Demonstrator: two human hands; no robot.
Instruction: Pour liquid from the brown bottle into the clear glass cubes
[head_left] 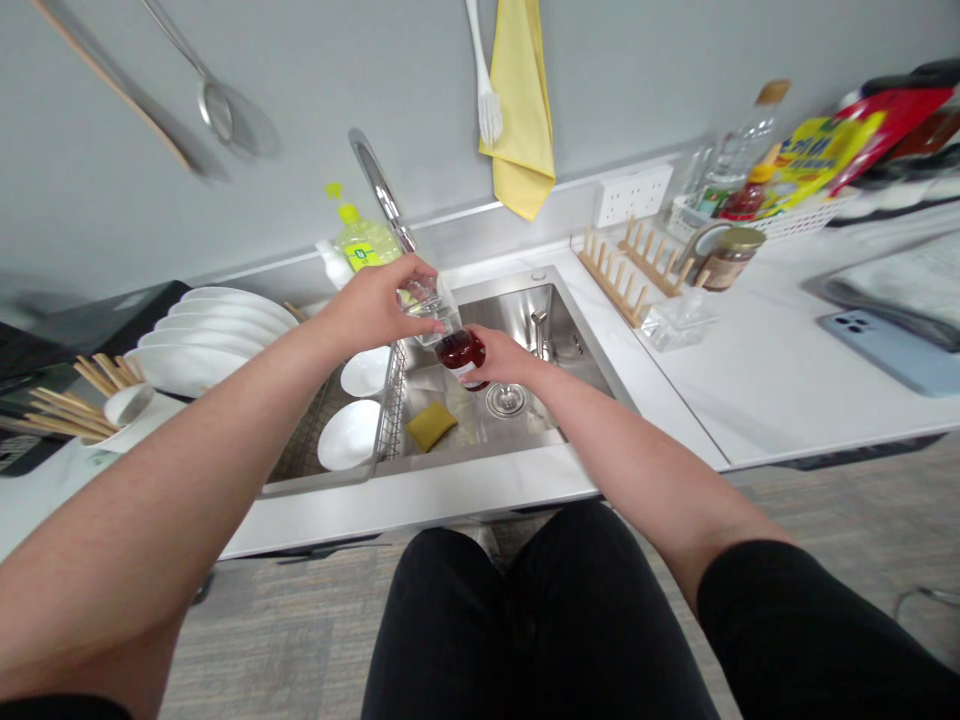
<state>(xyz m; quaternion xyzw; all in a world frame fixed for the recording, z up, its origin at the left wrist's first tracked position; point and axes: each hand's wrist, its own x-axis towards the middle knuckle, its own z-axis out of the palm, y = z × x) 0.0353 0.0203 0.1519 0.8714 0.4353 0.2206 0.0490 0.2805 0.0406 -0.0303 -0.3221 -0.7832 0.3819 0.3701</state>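
Note:
My left hand point(379, 302) grips a clear drinking glass point(429, 303) from above, over the near corner of a stainless steel sink point(510, 320). My right hand point(501, 358) holds a small bottle of dark red liquid point(460, 354) with a white label, tilted just below the glass. The bottle's top is hidden behind the glass, and I cannot tell whether they touch. Below both hands lie a yellow sponge point(431, 426) and the sink drain point(505, 400).
A wire dish rack point(391, 400) holds white bowls point(349, 435) and stacked white plates point(217, 330). A chrome faucet point(382, 190) rises behind my hands. A wooden rack point(619, 270), a jar point(731, 258) and a phone point(877, 350) stand on the white counter at right.

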